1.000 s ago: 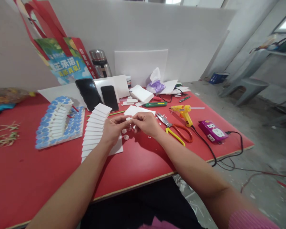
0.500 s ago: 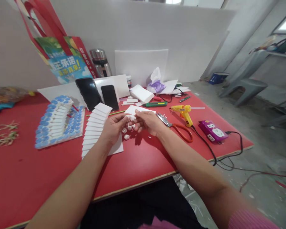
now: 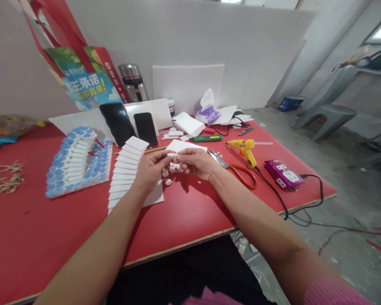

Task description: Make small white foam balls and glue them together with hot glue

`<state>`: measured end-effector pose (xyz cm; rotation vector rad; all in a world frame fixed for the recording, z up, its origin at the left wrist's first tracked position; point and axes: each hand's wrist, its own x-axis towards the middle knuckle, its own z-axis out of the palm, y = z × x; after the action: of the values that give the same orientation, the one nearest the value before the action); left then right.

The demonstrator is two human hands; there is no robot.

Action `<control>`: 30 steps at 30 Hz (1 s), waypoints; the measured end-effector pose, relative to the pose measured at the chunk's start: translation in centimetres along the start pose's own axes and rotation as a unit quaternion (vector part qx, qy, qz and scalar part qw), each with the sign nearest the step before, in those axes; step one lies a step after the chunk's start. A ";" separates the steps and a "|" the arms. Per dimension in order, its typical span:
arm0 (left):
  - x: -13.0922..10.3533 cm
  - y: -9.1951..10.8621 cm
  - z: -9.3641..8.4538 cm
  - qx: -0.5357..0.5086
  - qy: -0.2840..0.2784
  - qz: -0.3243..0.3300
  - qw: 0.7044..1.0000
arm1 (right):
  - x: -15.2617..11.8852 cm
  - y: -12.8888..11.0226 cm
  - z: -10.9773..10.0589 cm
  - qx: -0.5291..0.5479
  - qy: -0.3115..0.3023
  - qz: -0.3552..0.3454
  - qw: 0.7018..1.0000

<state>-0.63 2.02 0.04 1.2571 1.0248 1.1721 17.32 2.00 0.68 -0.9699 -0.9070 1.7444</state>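
Note:
A small white piece (image 3: 172,156) is pinched between the fingertips of my left hand (image 3: 150,169) and my right hand (image 3: 197,163), above the red table (image 3: 190,220). Several small white crumpled balls (image 3: 168,182) lie just beneath and beside my fingers. Left of my left hand, white strips (image 3: 125,169) fan out like steps on a white sheet (image 3: 155,195). Another white sheet (image 3: 180,145) lies behind my hands. Further left stands a white stepped model (image 3: 79,163) covered with blue round pieces.
Scissors with red handles (image 3: 243,176), a yellow glue gun (image 3: 246,150) and a purple power socket (image 3: 284,173) with a black cord lie at the right. Two phones (image 3: 146,129), a thermos (image 3: 133,82), a bag (image 3: 85,80), a green cutter (image 3: 208,138) and tissues (image 3: 206,112) are behind.
My right fingers have closed in on the white piece, nearer my left fingertips. More of the small white balls beneath now shows.

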 end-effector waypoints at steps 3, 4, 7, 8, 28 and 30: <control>-0.3 -0.1 0.2 -0.031 -0.012 -0.037 0.999 | 0.0 0.2 0.4 -0.078 0.029 -0.050 0.995; -0.4 -0.2 0.3 -0.036 -0.011 -0.043 0.998 | 0.0 0.2 0.6 -0.115 0.040 -0.067 0.990; -0.5 -0.4 0.6 -0.027 0.001 -0.039 0.999 | -0.2 0.5 0.8 -0.238 0.086 -0.121 0.960; -0.6 -0.5 0.7 -0.022 0.007 -0.036 0.999 | -0.3 0.6 0.9 -0.282 0.104 -0.148 0.942; -0.6 0.5 0.3 -0.030 -0.013 -0.019 0.999 | -0.9 0.4 0.2 -0.433 0.058 -0.298 0.849; -0.4 0.5 0.2 -0.015 -0.020 -0.001 1.000 | -0.9 0.4 0.3 -0.410 0.057 -0.286 0.865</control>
<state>-0.52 1.53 0.57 1.2499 0.9760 1.1526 17.18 1.03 0.64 -1.1401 -1.7119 0.7599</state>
